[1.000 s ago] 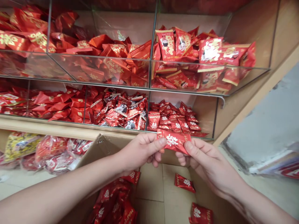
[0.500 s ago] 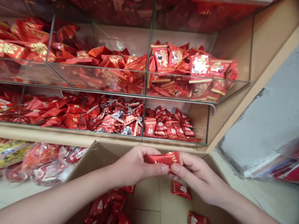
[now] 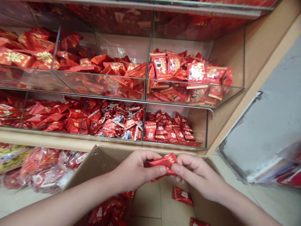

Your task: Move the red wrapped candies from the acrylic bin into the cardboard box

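Both my hands pinch a crumpled red and gold foil wrapper (image 3: 163, 164) above an open cardboard box (image 3: 103, 160). My left hand (image 3: 138, 168) holds its left side between thumb and fingers. My right hand (image 3: 197, 174) grips the right side, with the two hands almost touching. Part of the wrapper is hidden by my fingers. Below them, a flat red sweet packet (image 3: 182, 195) lies on the box bottom. A heap of similar red packets (image 3: 108, 211) sits under my left forearm, and another packet (image 3: 199, 222) is cut off by the lower frame edge.
Transparent acrylic bins (image 3: 174, 125) on wooden shelving, filled with red sweet packets, stand just beyond the box. Plastic bags of packets (image 3: 42, 168) sit on the floor to the left. A grey wall (image 3: 258, 135) and more red packaging lie to the right.
The wrapper has gone from a smooth strip to a crumpled, pinched shape, and my hands have moved closer together. The view has tilted slightly, shifting the shelves lower in the picture.
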`<act>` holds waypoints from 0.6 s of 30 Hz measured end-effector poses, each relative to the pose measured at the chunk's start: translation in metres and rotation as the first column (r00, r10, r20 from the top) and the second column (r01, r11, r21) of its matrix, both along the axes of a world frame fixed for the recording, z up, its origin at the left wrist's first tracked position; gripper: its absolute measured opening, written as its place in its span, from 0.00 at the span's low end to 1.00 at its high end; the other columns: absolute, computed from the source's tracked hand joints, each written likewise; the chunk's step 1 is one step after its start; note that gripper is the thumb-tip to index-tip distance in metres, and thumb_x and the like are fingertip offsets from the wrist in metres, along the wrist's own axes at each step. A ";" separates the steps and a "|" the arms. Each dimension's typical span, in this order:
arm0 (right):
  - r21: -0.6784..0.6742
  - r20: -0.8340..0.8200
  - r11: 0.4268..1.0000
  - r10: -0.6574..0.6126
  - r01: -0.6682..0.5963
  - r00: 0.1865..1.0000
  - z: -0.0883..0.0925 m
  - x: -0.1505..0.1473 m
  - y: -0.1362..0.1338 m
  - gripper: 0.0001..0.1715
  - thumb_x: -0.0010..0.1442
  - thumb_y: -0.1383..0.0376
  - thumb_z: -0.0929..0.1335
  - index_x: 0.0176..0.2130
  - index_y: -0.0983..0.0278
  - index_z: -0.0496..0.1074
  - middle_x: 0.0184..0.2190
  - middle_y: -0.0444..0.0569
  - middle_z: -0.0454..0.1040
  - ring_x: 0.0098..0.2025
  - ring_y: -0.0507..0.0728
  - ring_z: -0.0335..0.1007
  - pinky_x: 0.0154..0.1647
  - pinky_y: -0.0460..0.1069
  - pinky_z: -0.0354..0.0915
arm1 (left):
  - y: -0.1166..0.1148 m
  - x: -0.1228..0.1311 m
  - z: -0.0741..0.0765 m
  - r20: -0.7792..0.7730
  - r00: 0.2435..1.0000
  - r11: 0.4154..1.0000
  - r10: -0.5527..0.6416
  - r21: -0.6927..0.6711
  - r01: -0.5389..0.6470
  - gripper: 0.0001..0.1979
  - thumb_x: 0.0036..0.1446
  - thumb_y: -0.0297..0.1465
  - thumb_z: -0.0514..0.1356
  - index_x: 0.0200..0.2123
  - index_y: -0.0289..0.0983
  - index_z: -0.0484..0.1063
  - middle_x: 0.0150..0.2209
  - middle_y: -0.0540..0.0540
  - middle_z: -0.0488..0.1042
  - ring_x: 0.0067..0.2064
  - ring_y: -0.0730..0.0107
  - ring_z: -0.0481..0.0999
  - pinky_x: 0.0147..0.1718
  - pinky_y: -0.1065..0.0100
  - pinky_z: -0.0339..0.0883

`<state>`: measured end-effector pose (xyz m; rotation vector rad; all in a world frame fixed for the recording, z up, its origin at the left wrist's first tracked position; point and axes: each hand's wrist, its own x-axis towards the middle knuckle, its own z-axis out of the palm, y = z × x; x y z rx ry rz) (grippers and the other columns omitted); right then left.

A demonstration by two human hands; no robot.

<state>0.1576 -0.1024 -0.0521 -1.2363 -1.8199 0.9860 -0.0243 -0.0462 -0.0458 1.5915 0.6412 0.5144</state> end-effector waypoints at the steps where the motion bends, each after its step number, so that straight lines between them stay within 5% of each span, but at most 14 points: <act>1: 0.063 0.111 0.998 -0.016 0.009 0.994 0.006 0.003 0.004 0.17 0.57 0.57 0.59 0.23 0.65 0.62 0.21 0.43 0.64 0.24 0.48 0.60 0.24 0.43 0.58 | 0.001 0.000 -0.001 -0.011 0.999 0.999 0.038 0.008 -0.038 0.11 0.47 0.34 0.60 0.34 0.34 0.70 0.30 0.49 0.72 0.29 0.77 0.67 0.30 0.74 0.59; 4: 0.331 0.397 0.941 -0.208 0.072 0.894 0.025 0.016 0.034 0.14 0.57 0.60 0.59 0.28 0.64 0.67 0.25 0.45 0.69 0.28 0.51 0.63 0.30 0.45 0.59 | 0.003 0.000 -0.004 -0.028 0.993 0.994 0.111 0.001 -0.111 0.19 0.45 0.33 0.61 0.43 0.35 0.65 0.35 0.48 0.71 0.33 0.75 0.68 0.33 0.71 0.60; 6: 0.517 0.497 0.841 -0.446 0.159 0.745 0.033 0.026 0.066 0.13 0.57 0.63 0.59 0.32 0.65 0.70 0.30 0.49 0.71 0.34 0.53 0.65 0.37 0.47 0.58 | 0.003 0.000 -0.007 -0.044 0.993 0.994 0.106 0.007 -0.105 0.25 0.46 0.33 0.60 0.49 0.38 0.59 0.32 0.50 0.69 0.30 0.76 0.67 0.30 0.72 0.60; 10: 0.494 0.690 0.833 -0.550 0.249 0.470 0.028 0.037 0.128 0.16 0.53 0.62 0.62 0.40 0.66 0.70 0.37 0.55 0.69 0.44 0.58 0.62 0.43 0.49 0.57 | -0.001 0.000 -0.008 -0.035 0.997 0.996 0.076 0.053 -0.074 0.30 0.49 0.33 0.58 0.55 0.43 0.50 0.26 0.55 0.63 0.26 0.78 0.64 0.25 0.74 0.57; 14: 0.493 0.695 0.796 -0.603 0.350 0.392 0.018 0.041 0.152 0.25 0.50 0.62 0.65 0.48 0.66 0.64 0.44 0.60 0.64 0.46 0.62 0.60 0.42 0.51 0.58 | 0.002 -0.001 0.005 0.008 0.995 0.985 0.101 0.138 -0.102 0.22 0.54 0.32 0.53 0.53 0.43 0.55 0.33 0.51 0.69 0.35 0.75 0.68 0.35 0.71 0.60; 18: 0.494 0.583 0.728 -0.683 0.475 0.440 0.021 0.052 0.144 0.21 0.49 0.71 0.63 0.45 0.72 0.64 0.40 0.63 0.67 0.44 0.63 0.63 0.42 0.52 0.59 | 0.019 0.004 0.026 0.028 0.967 0.916 0.253 0.313 -0.249 0.12 0.53 0.30 0.53 0.41 0.36 0.69 0.41 0.47 0.71 0.44 0.68 0.67 0.46 0.67 0.56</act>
